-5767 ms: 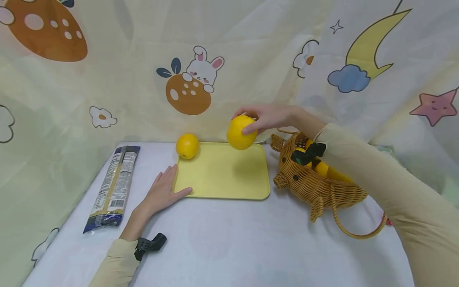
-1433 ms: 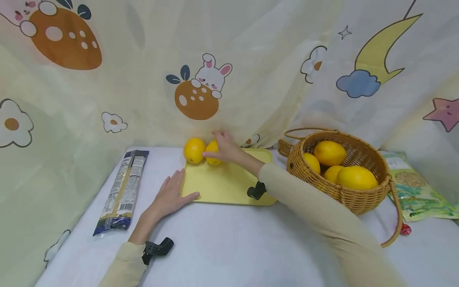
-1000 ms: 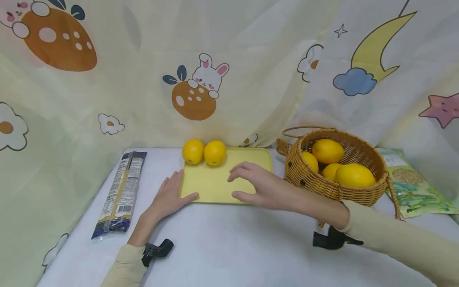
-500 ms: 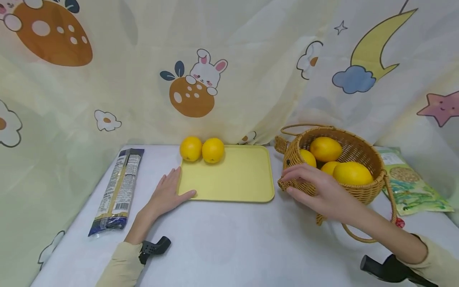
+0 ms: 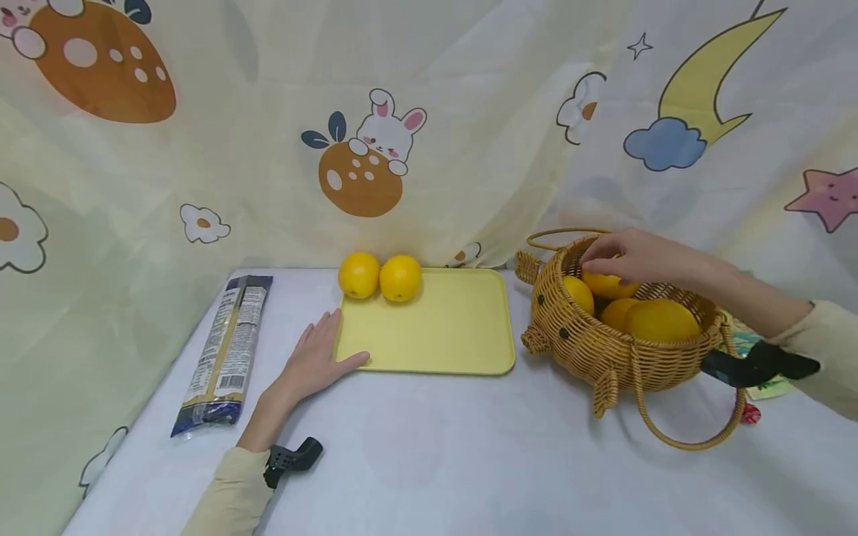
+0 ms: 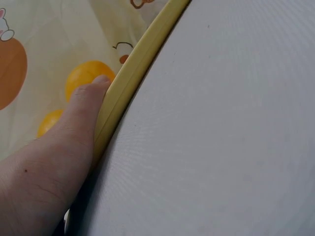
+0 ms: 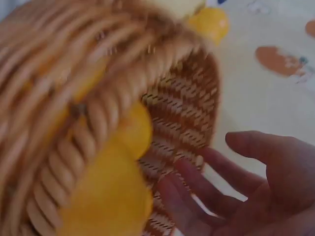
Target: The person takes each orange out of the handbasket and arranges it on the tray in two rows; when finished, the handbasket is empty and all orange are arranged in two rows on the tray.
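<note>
My left hand lies flat, its fingers at the left edge of a yellow tray and its thumb along the front rim. At the tray's back left corner two round yellow oranges, one beside the other, sit side by side. Over the wicker basket at the right reaches my right hand, just above an oval yellow fruit. In the right wrist view the fingers are spread and loosely bent, with nothing between them. A larger yellow fruit and others lie in the basket.
A long, printed plastic packet lies left of the tray. Behind the basket, a green bag is mostly covered by the right arm. The basket's handle loops onto the table beside a small red thing. A patterned cloth hangs behind.
An orange my right hand held now sits beside the other on the tray. The right hand let go, moved right past the basket's front, and then went up over its opening. The left hand stayed.
</note>
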Demonstrator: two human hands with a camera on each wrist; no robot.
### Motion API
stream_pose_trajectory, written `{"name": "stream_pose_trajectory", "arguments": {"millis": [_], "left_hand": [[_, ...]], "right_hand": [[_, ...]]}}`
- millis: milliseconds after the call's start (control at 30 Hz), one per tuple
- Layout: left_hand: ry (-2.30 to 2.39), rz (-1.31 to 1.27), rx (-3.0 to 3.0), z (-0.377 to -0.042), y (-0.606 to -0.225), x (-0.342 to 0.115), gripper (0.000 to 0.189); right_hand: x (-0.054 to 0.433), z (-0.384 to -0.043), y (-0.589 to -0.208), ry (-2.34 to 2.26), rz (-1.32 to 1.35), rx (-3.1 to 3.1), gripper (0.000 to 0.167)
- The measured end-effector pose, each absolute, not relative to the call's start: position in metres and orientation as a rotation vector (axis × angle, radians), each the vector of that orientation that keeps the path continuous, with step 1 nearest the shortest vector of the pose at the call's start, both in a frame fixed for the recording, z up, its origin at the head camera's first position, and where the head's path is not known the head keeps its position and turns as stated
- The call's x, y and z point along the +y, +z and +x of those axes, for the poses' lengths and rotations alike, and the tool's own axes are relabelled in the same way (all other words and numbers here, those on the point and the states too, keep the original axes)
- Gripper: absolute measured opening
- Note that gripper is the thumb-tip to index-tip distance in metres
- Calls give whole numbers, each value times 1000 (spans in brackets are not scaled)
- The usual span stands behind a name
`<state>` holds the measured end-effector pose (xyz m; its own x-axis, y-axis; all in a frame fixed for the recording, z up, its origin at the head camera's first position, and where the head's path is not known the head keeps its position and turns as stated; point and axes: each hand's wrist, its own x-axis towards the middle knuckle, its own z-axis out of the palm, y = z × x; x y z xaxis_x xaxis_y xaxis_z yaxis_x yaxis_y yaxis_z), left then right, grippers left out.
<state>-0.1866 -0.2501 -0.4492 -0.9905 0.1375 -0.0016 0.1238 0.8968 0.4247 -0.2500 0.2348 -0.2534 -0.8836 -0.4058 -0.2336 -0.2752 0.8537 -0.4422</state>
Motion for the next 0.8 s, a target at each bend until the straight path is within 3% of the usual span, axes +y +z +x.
{"name": "stream_pose_trajectory", "arguments": {"millis": [233,800], "left_hand": [[671,211,3024,-186,-450,-249,110],[669,195,3017,-186,-447,-248,110]], "right_hand": [[234,-291,-264,-596,-466,2379,52],[225,-320,-290,-543,-391,2057,69]]}}
